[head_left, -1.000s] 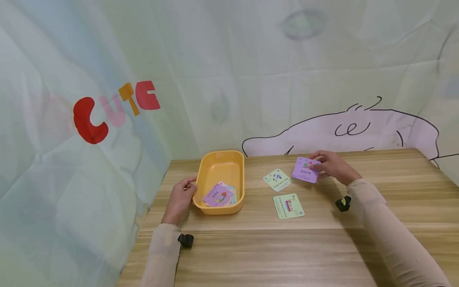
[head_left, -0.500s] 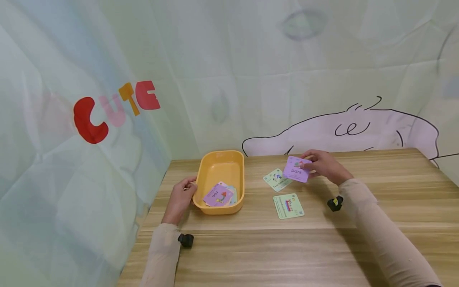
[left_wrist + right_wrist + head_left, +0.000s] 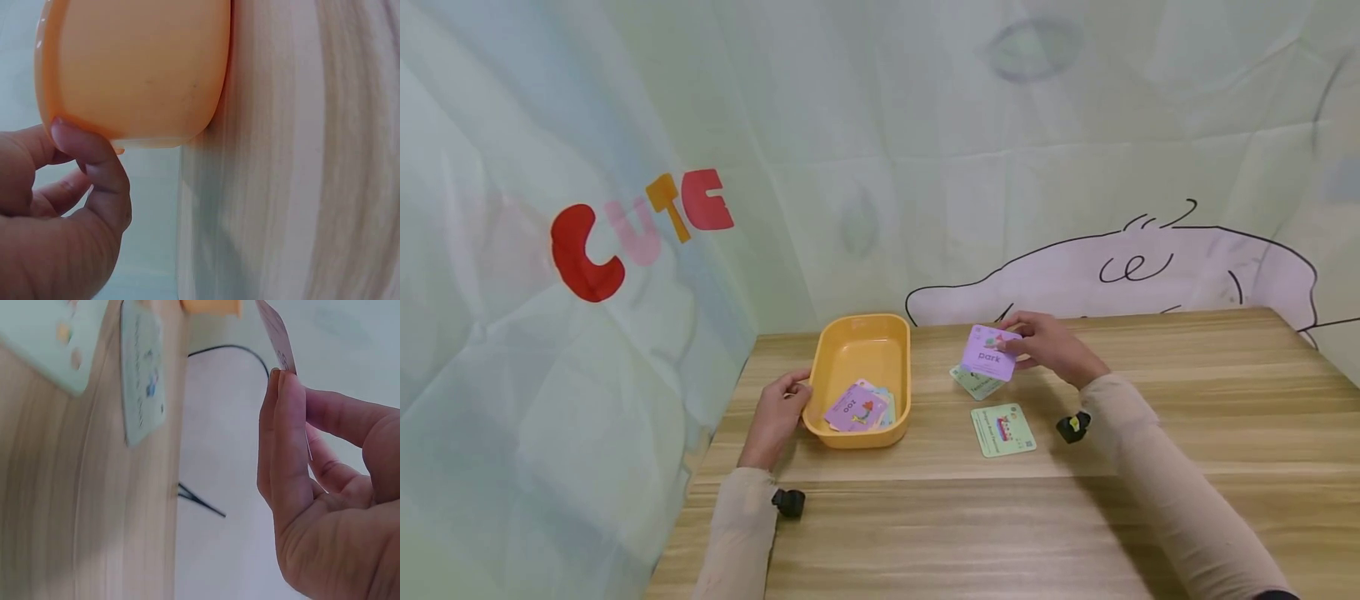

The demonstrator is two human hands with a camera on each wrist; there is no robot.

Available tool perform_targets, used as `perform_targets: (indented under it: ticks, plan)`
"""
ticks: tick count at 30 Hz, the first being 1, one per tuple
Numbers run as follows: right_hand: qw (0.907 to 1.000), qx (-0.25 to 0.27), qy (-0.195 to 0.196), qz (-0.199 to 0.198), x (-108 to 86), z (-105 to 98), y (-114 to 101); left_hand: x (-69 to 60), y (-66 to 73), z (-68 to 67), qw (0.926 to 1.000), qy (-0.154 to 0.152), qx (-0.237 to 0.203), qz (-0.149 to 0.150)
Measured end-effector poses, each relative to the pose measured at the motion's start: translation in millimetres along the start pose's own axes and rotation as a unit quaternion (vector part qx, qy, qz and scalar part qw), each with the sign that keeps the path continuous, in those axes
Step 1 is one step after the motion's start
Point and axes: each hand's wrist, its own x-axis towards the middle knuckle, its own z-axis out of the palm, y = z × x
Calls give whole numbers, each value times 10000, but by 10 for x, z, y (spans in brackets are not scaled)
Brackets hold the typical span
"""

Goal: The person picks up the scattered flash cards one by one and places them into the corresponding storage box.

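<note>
Between thumb and fingers my right hand [image 3: 1054, 348] pinches a purple card [image 3: 985, 360] printed "park"; the right wrist view shows that card [image 3: 279, 334] nearly edge-on, raised off the table. Beneath it in the head view, a green card [image 3: 976, 387] is partly covered. Nearer to me, a second green card [image 3: 1003, 431], with a boat picture, lies flat. My left hand [image 3: 777, 415] grips the left rim of a yellow plastic basket [image 3: 904, 375], thumb over the edge in the left wrist view. Inside its near end lie several cards, a purple "zoo" card [image 3: 854, 408] on top.
The wooden table [image 3: 925, 533] runs back to a printed cloth backdrop [image 3: 850, 167] with coloured letters and a cartoon outline. Black wrist cameras sit at the left cuff [image 3: 789, 502] and right cuff [image 3: 1072, 427].
My right hand has carried the purple "park" card leftward, so it now overlaps the farther green card from this view. The left hand and the basket have stayed in place.
</note>
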Motion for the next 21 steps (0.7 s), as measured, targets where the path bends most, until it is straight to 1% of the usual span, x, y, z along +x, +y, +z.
perform_targets:
  ticks: [7, 12, 17, 21]
  plan:
    - [9996, 196, -149, -141, 45, 176, -139, -6, -1, -11, 10000, -11, -28, -31]
    - [9989, 292, -261, -249, 75, 307, -189, -7, 2, -5, 10000, 8, -16, -31]
    - [9985, 260, -280, -383, 110, 436, -238, -9, 6, -1, 10000, 28, 8, -53]
    - [9985, 243, -275, -415, 125, 545, -296, -10, 6, -4, 10000, 1, -2, -65]
